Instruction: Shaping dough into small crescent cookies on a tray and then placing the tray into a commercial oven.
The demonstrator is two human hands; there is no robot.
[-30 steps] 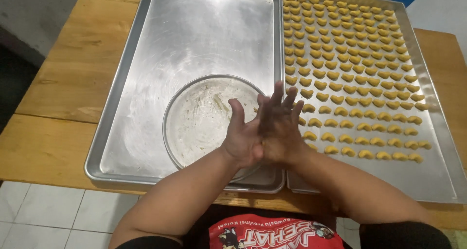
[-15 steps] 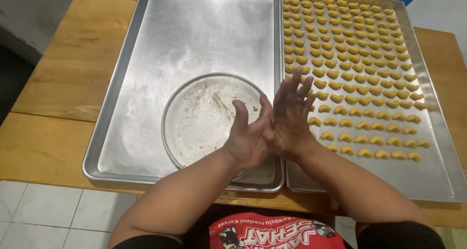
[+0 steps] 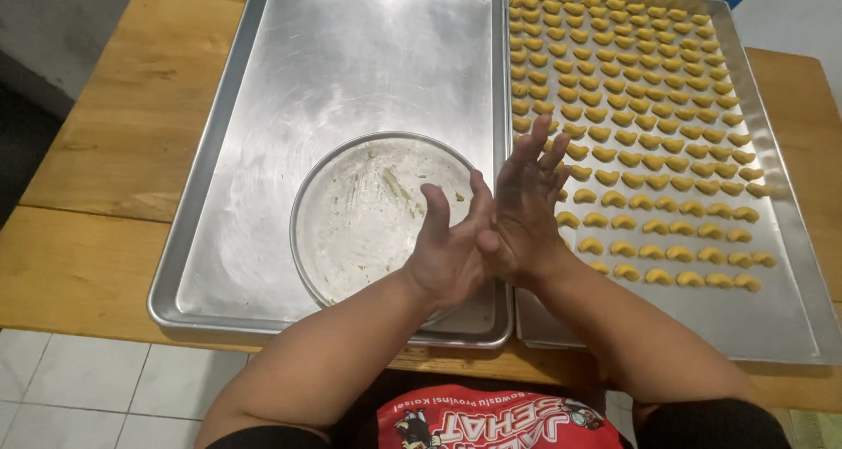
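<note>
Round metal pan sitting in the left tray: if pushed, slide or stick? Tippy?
The round pan would probably slide easily: smooth metal on the left tray. Tipping seems unlikely, since it looks shallow and wide. It is probably light, holding only dough smears. Both hands are pressed together above its edge.

A round plate (image 3: 351, 212) sits in the near part of the left tray (image 3: 263, 151). Right of that tray, touching it, lies another tray (image 3: 772, 317) holding rows of dough pieces (image 3: 649, 124). Both rest on a table (image 3: 105, 151).

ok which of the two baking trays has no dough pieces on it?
The left tray: it carries only a round metal pan. The right tray is filled with rows of yellow dough pieces.
</note>
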